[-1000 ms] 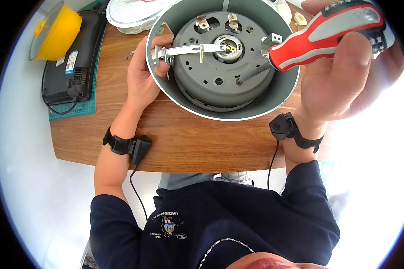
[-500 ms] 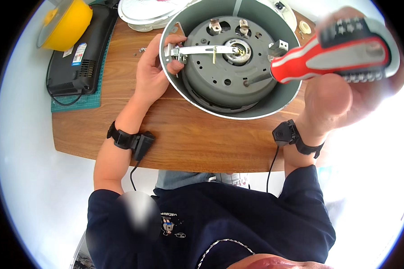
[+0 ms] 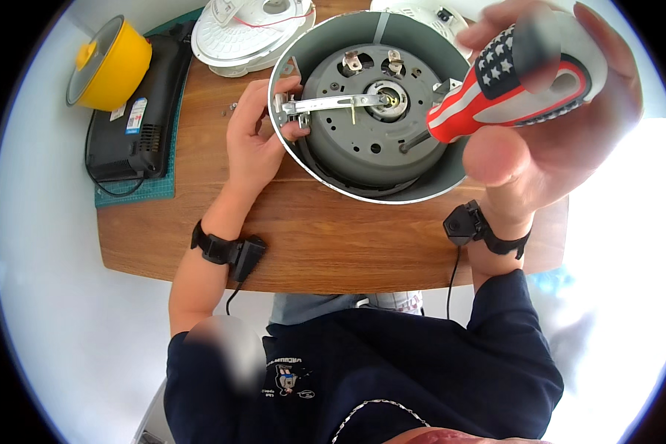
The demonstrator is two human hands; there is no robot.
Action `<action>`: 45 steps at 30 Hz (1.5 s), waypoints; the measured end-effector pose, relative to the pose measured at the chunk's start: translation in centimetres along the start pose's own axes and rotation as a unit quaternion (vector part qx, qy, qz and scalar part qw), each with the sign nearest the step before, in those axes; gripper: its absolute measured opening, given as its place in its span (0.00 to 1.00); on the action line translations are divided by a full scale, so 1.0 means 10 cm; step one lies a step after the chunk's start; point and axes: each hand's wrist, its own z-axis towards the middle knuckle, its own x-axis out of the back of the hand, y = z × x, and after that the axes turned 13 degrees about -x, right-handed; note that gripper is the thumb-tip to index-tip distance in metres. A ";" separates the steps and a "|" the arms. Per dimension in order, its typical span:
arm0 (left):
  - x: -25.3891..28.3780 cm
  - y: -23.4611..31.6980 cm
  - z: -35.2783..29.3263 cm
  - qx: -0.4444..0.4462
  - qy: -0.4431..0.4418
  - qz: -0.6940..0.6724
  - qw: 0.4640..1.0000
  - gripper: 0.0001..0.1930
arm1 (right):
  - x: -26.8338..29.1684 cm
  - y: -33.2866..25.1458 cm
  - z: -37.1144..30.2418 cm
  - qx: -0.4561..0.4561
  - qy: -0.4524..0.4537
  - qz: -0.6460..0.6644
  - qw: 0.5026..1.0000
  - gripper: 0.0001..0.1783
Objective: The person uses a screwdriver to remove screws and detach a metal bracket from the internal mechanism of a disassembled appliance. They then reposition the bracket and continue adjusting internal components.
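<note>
A round metal appliance housing (image 3: 381, 196), like a rice cooker body, lies with its open side up. Inside sits a grey metal disc (image 3: 340, 137) with holes and tabs. A thin metal lever (image 3: 337, 103) reaches from the housing's left wall to the disc's centre. My left hand (image 3: 255, 144) grips the left rim beside the lever's bracket, with thumb and fingertips inside the wall. My right hand (image 3: 562, 155) is closed round the thick red, white and black handle of a screwdriver (image 3: 455, 115). The shaft slants down left, its tip at the disc's lower right.
A yellow pot (image 3: 115, 63) stands on a black appliance (image 3: 126, 148) over a green cutting mat (image 3: 166, 181) at the left. White round covers (image 3: 248, 37) lie behind the housing. Small screws (image 3: 232, 106) rest left of my left hand on the wooden table (image 3: 348, 244).
The screwdriver handle has swung left and more upright, and my right hand's fingers have shifted round it. The whole scene sits slightly differently in view. My left hand keeps its hold.
</note>
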 end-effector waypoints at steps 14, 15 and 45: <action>-0.12 -0.20 0.11 -0.081 0.009 0.009 0.997 0.29 | 0.11 0.14 -0.39 -0.229 -0.015 0.042 0.972 0.59; -0.13 -0.21 0.12 -0.084 0.008 -0.004 0.996 0.29 | 0.11 0.15 -0.39 -0.233 -0.019 0.045 0.971 0.58; -0.11 -0.26 0.11 -0.077 0.006 -0.036 0.996 0.25 | -0.11 0.19 -0.07 -0.081 0.086 0.398 0.910 0.41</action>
